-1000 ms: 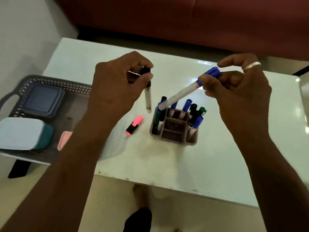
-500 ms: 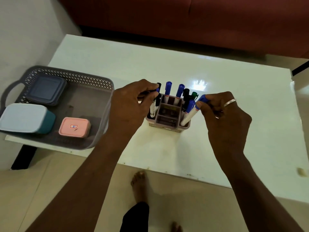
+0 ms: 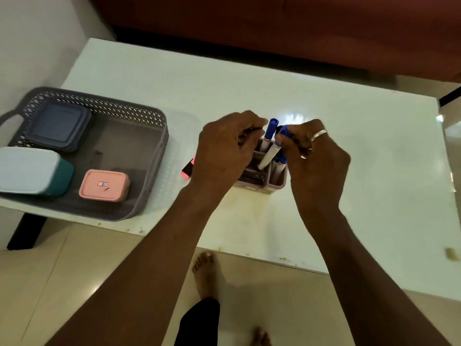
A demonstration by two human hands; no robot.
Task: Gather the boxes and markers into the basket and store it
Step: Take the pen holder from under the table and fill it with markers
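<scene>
Both hands over the marker holder (image 3: 259, 182), roughly centre of the white table (image 3: 374, 171). Right hand (image 3: 316, 156) is pinched closed on the blue cap of a white marker (image 3: 268, 157); the barrel slants down toward 7 o'clock with its tip in or just above a holder slot, can't tell which. Left hand (image 3: 224, 151) is curled closed around something dark and thin at the fingertips, probably a marker, but it's mostly hidden so can't confirm. Another blue-capped marker (image 3: 270, 132) stands upright between the two hands. Pink highlighter (image 3: 188, 169) lies loose on the table at 9 o'clock from the holder, half hidden by the left wrist. Grey basket (image 3: 152, 171) sits at the table's 9 o'clock end and overhangs the near edge; inside are the dark blue box (image 3: 58, 126), white-and-teal box (image 3: 30, 171) and pink box (image 3: 104, 185), so boxes look done and markers are what's left. Risks: slanted marker catches a divider and tips the light holder, spilling the lot; left wrist sweeps the highlighter off the near edge; highlighter gets forgotten since the arm hides it; overhanging basket could tilt or slide off if the holder is dropped in at its near side.
</scene>
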